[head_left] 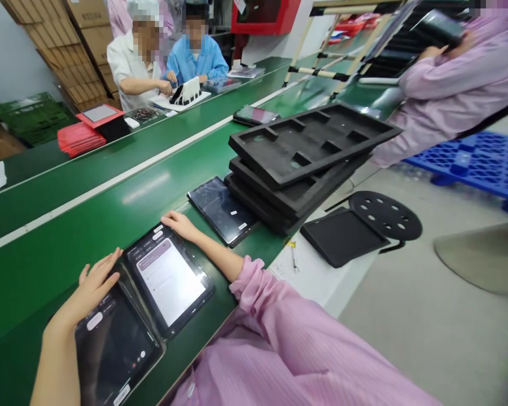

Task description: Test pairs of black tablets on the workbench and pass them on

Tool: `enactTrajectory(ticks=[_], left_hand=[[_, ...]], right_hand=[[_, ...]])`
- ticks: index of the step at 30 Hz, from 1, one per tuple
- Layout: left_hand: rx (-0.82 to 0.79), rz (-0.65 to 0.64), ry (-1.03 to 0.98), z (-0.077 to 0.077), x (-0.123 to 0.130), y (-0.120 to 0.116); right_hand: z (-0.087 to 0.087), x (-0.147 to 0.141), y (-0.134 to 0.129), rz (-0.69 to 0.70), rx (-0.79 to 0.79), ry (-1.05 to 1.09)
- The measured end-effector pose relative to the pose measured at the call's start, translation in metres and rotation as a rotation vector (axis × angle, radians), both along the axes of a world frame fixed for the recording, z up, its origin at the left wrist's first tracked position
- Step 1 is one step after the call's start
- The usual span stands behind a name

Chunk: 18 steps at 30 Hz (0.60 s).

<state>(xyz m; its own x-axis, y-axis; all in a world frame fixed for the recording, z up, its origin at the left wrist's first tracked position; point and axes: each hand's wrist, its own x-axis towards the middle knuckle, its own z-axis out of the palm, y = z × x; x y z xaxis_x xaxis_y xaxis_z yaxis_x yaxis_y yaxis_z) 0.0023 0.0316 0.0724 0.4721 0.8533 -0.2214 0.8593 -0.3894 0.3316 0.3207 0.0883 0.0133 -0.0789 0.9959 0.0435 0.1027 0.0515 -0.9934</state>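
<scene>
Two tablets lie side by side on the green worktop in front of me. The right tablet [173,276] is lit, with a white panel on its screen. Mostly dark, the left tablet [114,344] shows a few small icons. My left hand [95,290] lies over the upper part of the left tablet with its fingers stretched out. At the top corner of the right tablet, my right hand [181,225] grips the edge, its fingertips partly hidden. A third tablet [222,208], screen dark and bearing small white labels, lies beyond my right forearm.
Black foam trays [313,141] are stacked to the right, slightly askew. Another tablet [256,115] lies behind them. A black tray [345,237] rests near a stool [385,214]. Red sleeves [80,140] are piled across the line. Several people work around the bench.
</scene>
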Motion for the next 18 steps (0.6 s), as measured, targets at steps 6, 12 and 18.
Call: enactTrajectory(ticks=[6,12,18], left_hand=[[-0.095,0.078,-0.028,0.007,-0.019,-0.001],[-0.224,0.059,0.052,0.025,-0.044,-0.005],[-0.26,0.024,0.068,0.034,-0.045,-0.009]], right_hand=[[-0.007,-0.005,-0.002,-0.062,-0.007,-0.14],[-0.01,0.0,-0.001,-0.082,-0.013,-0.065],[-0.013,0.013,0.005,0.019,-0.077,0.073]])
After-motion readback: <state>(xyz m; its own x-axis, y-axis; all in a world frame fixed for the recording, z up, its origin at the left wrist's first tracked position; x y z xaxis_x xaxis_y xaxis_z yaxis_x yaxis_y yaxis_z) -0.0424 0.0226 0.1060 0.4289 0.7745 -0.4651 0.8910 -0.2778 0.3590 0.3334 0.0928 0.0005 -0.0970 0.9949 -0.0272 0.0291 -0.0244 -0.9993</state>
